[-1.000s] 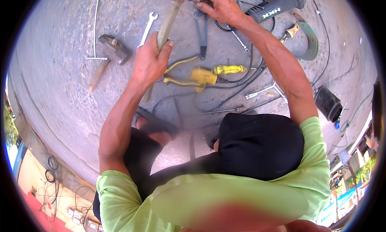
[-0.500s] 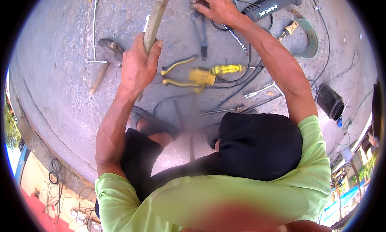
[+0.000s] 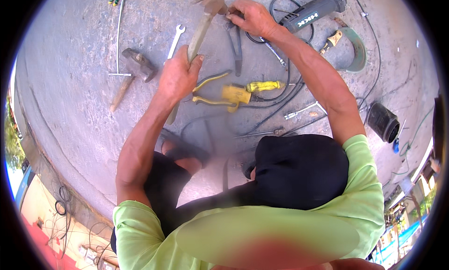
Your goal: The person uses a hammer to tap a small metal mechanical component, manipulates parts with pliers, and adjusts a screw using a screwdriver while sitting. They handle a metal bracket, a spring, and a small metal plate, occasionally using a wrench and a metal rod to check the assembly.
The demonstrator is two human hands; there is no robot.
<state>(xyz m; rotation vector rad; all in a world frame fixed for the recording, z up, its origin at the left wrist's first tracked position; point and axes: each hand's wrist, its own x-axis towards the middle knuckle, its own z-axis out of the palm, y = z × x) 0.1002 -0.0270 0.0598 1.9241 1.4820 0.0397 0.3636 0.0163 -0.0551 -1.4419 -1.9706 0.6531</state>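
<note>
My left hand [image 3: 180, 78] is wrapped round the wooden handle of a claw hammer [image 3: 200, 35], whose metal head points away from me. At the hammer's striking face, the fingers of my right hand [image 3: 252, 18] are pinched together. Whatever is between them is too small to make out. Just below the right hand a dark, long-legged metal tool [image 3: 238, 57] lies on the floor. An open-end wrench [image 3: 176, 40] lies beside the left hand, partly hidden by it. Yellow-handled pliers [image 3: 210, 80] rest to the right of the left wrist.
A sledge-type hammer [image 3: 140, 66] and a metal T-handle rod [image 3: 119, 36] lie at left. Behind my right forearm are an angle grinder [image 3: 313, 12], its cable, a paint brush [image 3: 333, 40] and a green curved piece [image 3: 359, 50]. A yellow screwdriver [image 3: 264, 86] and black can [image 3: 382, 122] are nearer.
The claw hammer has swung right and come lower in the picture, its head now meeting my right fingertips. My left hand moved right with it, uncovering the wrench.
</note>
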